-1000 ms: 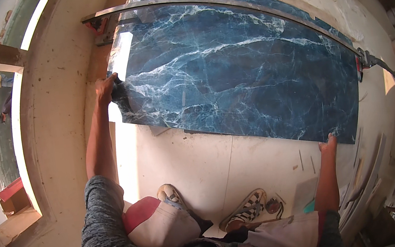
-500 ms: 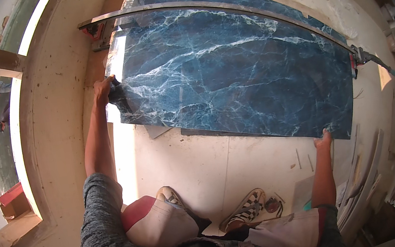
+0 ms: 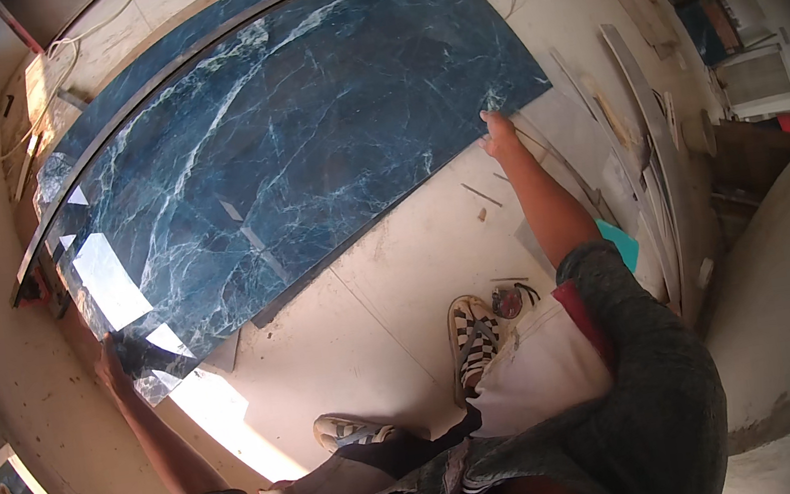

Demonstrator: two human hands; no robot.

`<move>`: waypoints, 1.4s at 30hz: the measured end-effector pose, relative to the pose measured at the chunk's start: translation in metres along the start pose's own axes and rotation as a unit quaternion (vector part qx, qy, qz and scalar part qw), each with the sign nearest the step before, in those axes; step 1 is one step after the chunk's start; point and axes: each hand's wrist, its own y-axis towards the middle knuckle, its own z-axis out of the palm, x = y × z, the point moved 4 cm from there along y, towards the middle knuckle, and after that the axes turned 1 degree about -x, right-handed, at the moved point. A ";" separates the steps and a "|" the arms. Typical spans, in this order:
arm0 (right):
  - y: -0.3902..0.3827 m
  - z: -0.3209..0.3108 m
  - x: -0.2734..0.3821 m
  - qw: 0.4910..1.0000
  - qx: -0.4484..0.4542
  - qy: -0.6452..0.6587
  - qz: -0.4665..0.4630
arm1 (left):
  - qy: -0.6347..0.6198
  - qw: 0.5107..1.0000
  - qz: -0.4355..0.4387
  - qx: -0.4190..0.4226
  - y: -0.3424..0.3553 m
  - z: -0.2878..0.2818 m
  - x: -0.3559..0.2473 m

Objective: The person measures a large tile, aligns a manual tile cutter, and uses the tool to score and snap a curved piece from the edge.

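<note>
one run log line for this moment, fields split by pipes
left hand: holds slab at left end | right hand: holds near edge, right end | slab: blue, white-veined | bar: across slab

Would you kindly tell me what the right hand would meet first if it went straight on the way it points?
The blue veined slab: the right hand is at its near edge, apparently touching it. Whether it would press that edge or slide over it is unclear here.
</note>
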 end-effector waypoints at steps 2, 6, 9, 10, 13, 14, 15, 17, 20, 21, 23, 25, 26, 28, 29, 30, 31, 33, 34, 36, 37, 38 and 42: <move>0.002 -0.022 0.014 0.999 0.020 0.013 -0.038 | 0.059 0.998 -0.013 0.016 0.001 0.022 0.004; -0.004 -0.049 0.012 0.998 0.018 -0.017 -0.049 | 0.071 0.997 -0.010 -0.009 0.008 0.042 -0.002; -0.026 -0.067 -0.002 0.978 0.020 -0.184 -0.097 | 0.167 0.982 -0.041 -0.075 -0.014 0.036 -0.003; -0.031 -0.071 -0.002 0.946 0.005 -0.284 -0.158 | 0.159 0.985 -0.023 -0.071 -0.015 0.037 -0.006; -0.072 -0.077 -0.035 0.908 0.075 -0.374 -0.172 | 0.253 0.958 -0.018 -0.131 -0.045 0.007 -0.010; -0.053 -0.096 -0.026 0.907 0.068 -0.337 -0.244 | 0.252 0.944 0.095 -0.190 -0.017 -0.001 -0.018; -0.066 -0.145 -0.038 0.889 0.050 -0.402 -0.212 | 0.305 0.934 0.043 -0.181 -0.070 0.054 -0.012; -0.096 -0.152 -0.064 0.920 0.071 -0.357 -0.143 | 0.344 0.892 0.049 -0.290 -0.102 0.056 -0.050; -0.130 -0.151 -0.078 0.955 0.111 -0.266 -0.066 | 0.315 0.841 0.323 -0.300 -0.198 0.108 -0.102; -0.139 -0.145 -0.080 0.960 0.139 -0.242 -0.035 | 0.233 0.885 0.341 -0.216 -0.227 0.130 -0.106; -0.148 -0.130 -0.084 0.959 0.179 -0.220 -0.009 | 0.225 0.914 0.336 -0.015 -0.285 0.180 -0.109; -0.153 -0.100 -0.085 0.953 0.221 -0.209 0.009 | 0.305 0.869 0.375 0.103 -0.322 0.220 -0.107; -0.157 -0.085 -0.088 0.949 0.242 -0.202 0.020 | 0.326 0.858 0.370 0.144 -0.331 0.236 -0.098; -0.160 -0.054 -0.091 0.942 0.289 -0.162 0.057 | 0.354 0.843 0.373 0.155 -0.336 0.251 -0.088; -0.162 -0.042 -0.092 0.937 0.311 -0.142 0.074 | 0.366 0.836 0.375 0.160 -0.336 0.256 -0.083; -0.164 -0.029 -0.091 0.937 0.313 -0.117 0.097 | 0.385 0.818 0.403 0.144 -0.337 0.257 -0.079; -0.168 -0.016 -0.091 0.937 0.316 -0.092 0.120 | 0.405 0.797 0.429 0.128 -0.336 0.256 -0.076; -0.178 0.006 -0.091 0.937 0.313 -0.048 0.147 | 0.448 0.765 0.444 0.128 -0.334 0.257 -0.074; -0.183 0.014 -0.090 0.939 0.308 -0.029 0.151 | 0.454 0.774 0.409 0.164 -0.330 0.259 -0.074; -0.193 0.030 -0.094 0.941 0.300 -0.009 0.155 | 0.458 0.787 0.339 0.236 -0.321 0.264 -0.081; -0.197 0.038 -0.097 0.942 0.297 -0.008 0.155 | 0.468 0.785 0.301 0.272 -0.317 0.266 -0.085; -0.201 0.044 -0.098 0.943 0.293 -0.007 0.154 | 0.447 0.791 0.353 0.223 -0.314 0.268 -0.084; -0.191 0.061 -0.107 0.946 0.287 0.006 0.151 | 0.386 0.798 0.451 0.106 -0.291 0.277 -0.081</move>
